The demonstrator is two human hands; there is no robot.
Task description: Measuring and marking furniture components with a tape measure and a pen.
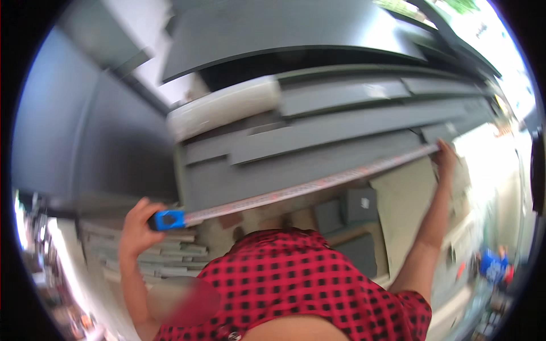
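Observation:
A tape measure with a blue and black case (pixel 169 220) sits in my left hand (pixel 138 226), fingers closed round it. Its white blade (pixel 301 190), marked in red and black, stretches to the upper right, along the near edge of a grey panel (pixel 273 181). At the far end my right hand (pixel 445 157) grips the blade's tip, close to the panel's right corner; the fingertips are blurred. Both arms are spread wide.
Long grey strips (pixel 318 132) and a clear plastic-wrapped roll (pixel 224 108) lie on the panel. A large grey sheet (pixel 284 31) stands beyond. Dark cabinets (pixel 91 122) rise at left, above stacked boards (pixel 170 253). Grey boxes (pixel 359 206) sit below right. A person in blue (pixel 492 266) is far right.

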